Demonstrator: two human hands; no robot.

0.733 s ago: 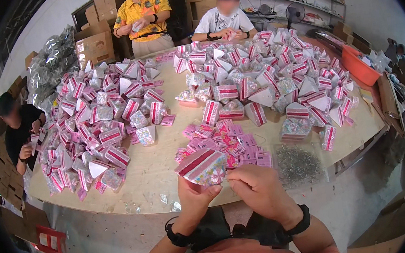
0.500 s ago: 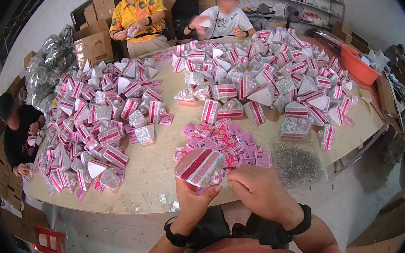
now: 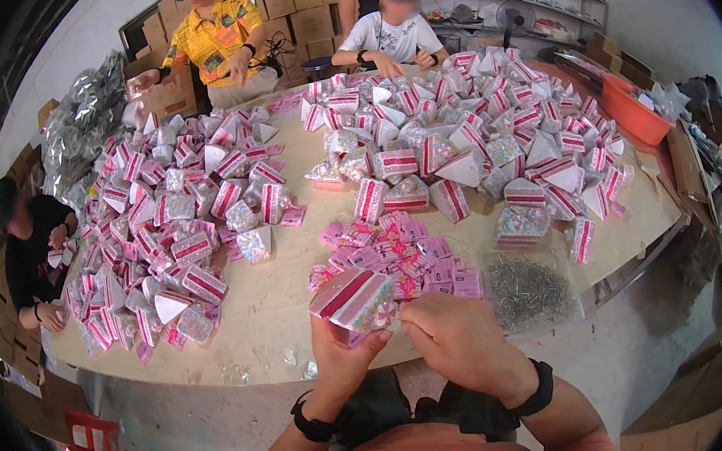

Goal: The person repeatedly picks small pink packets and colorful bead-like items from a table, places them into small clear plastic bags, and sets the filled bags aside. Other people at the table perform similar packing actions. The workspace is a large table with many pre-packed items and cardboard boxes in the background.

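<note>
A toy cake slice [image 3: 355,301] with pink, red and white layers and a sprinkle-covered side sits in my left hand [image 3: 343,359], fingers wrapped round it from below. It appears to be in a clear bag. My right hand [image 3: 462,330] is closed in a pinch against the slice's right end; whatever lies between its fingertips is hidden. Just beyond my hands lies a heap of small pink printed cards [image 3: 398,252]. To the right of that, a clear shallow tray [image 3: 579,302] holds many small, thin metal pieces [image 3: 528,288].
Large piles of bagged cake slices cover the table's left [image 3: 160,219] and far right [image 3: 473,128]. Co-workers stand or sit around the far and left edges. An orange basin [image 3: 636,116] is at the right, a red plastic stool [image 3: 95,438] at lower left.
My hands stay nearly in place, with the slice still held. Across the table, the co-worker in yellow has reached out leftward, and the one in white has lowered a hand to the pile.
</note>
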